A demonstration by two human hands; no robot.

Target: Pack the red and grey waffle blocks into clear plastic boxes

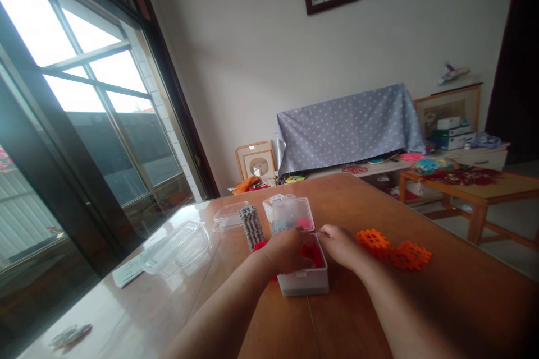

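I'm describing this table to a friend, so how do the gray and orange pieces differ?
The gray pieces form one taller stack, while the orange pieces sit in two lower groups. The gray pieces are left of the translucent box; the orange pieces are right of it. Both have notched edges.

Left forearm (pixel 225 305) and right forearm (pixel 385 300): bare, each tapered, narrowing toward the fingers (pixel 329 230).

Pale wall (pixel 227 50); bright window (pixel 88 84) left; floor (pixel 505 230) apparently grey.
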